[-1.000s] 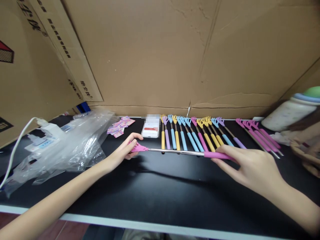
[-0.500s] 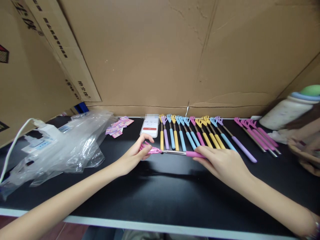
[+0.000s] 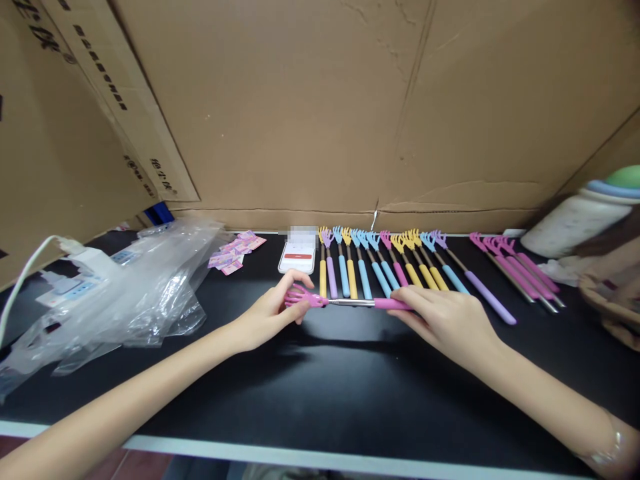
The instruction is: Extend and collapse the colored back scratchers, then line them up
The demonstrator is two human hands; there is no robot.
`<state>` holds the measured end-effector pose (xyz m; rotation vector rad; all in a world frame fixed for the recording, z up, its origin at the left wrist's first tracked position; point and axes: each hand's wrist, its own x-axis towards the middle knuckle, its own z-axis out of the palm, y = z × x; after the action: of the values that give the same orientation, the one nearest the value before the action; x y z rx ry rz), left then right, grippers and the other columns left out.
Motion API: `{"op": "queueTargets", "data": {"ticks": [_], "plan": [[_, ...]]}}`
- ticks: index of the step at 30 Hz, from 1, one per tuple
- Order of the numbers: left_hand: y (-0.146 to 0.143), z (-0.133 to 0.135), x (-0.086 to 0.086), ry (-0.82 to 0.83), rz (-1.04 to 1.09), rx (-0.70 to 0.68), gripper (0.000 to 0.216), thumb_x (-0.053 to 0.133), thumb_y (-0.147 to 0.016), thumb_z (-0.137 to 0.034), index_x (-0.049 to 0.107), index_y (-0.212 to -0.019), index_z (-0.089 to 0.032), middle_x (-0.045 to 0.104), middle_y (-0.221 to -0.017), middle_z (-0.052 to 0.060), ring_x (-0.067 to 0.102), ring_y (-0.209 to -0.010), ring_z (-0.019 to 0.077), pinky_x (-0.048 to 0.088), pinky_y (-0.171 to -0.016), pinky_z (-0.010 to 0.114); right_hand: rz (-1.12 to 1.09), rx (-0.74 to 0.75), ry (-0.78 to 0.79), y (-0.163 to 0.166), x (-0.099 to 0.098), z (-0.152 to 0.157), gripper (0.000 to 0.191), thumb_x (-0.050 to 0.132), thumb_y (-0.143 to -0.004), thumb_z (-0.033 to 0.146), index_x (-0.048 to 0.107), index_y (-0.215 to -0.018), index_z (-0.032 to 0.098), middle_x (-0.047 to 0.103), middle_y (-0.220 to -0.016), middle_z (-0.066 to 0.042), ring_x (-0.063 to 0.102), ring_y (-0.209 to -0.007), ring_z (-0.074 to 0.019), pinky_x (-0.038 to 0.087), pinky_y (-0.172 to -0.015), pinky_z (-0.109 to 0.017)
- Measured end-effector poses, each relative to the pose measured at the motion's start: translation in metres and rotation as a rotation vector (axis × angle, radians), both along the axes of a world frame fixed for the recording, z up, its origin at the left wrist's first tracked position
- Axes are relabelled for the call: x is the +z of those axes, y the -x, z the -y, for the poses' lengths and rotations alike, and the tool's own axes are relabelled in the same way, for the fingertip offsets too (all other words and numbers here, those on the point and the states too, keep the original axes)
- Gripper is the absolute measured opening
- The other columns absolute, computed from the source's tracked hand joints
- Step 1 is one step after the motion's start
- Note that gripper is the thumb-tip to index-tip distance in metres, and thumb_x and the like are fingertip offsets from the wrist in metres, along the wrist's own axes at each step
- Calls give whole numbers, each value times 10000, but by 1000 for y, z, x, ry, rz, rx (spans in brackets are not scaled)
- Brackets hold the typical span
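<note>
Between my hands a pink back scratcher [image 3: 351,303] with a metal shaft lies level above the black table. My left hand [image 3: 273,310] is closed around its claw-shaped head, thumb in front. My right hand [image 3: 445,317] grips the pink handle at the other end. Just behind it, a row of back scratchers [image 3: 365,280] in yellow, purple, blue and pink lies on the table, heads toward the cardboard. Further right is a group of pink back scratchers [image 3: 525,277]. My right fingers partly hide the held handle.
A phone [image 3: 297,257] lies left of the row, beside small pink-purple cards [image 3: 236,252]. Clear plastic bags [image 3: 150,287] cover part of a white power strip [image 3: 75,288] with a cable. A white bottle [image 3: 575,223] leans at the right. Cardboard [image 3: 300,120] walls the back.
My left fingers have shifted on the claw head, which now shows its prongs more face-on. My right hand keeps its grip on the handle. The view has moved slightly.
</note>
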<state>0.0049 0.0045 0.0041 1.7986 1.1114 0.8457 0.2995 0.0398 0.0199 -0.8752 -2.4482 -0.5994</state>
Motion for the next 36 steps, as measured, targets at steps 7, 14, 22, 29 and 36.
{"op": "queueTargets", "data": {"ticks": [7,14,22,29,36], "plan": [[8,1,4,-195,-300,-2,290,517,-883,-392,436,-1118,-243,621,-972,16,609,-839,173,444,-754,304,-3,21,-4,-5,2,-2,300,459,-936,424,628,-809,210,676,-678,20,610,-581,-108,282,-518,-251],[21,3,4,-360,-464,35,287,551,-862,-344,488,-1132,-268,643,-1065,-6,617,-875,150,455,-717,256,-5,11,30,-9,0,-1,262,482,-927,414,630,-829,221,673,-691,30,613,-601,-107,290,-525,-247],[25,4,6,-443,-462,14,308,513,-845,-211,519,-1149,-258,654,-1076,-2,615,-884,144,460,-757,253,-18,9,83,-13,-1,-2,224,501,-920,399,623,-849,225,678,-713,39,617,-616,-100,304,-524,-236],[23,5,4,-433,-431,-1,216,483,-857,-204,571,-1053,-231,665,-1033,10,623,-880,146,478,-791,264,-10,2,86,-12,-2,-1,242,484,-926,398,624,-847,217,688,-714,18,623,-606,-110,316,-526,-235],[21,5,4,-418,-442,-1,182,484,-880,-272,578,-1028,-223,668,-1007,25,621,-867,154,483,-775,275,-7,-17,131,-11,-2,1,279,470,-926,419,640,-838,216,696,-715,2,635,-611,-119,337,-521,-233]]}}
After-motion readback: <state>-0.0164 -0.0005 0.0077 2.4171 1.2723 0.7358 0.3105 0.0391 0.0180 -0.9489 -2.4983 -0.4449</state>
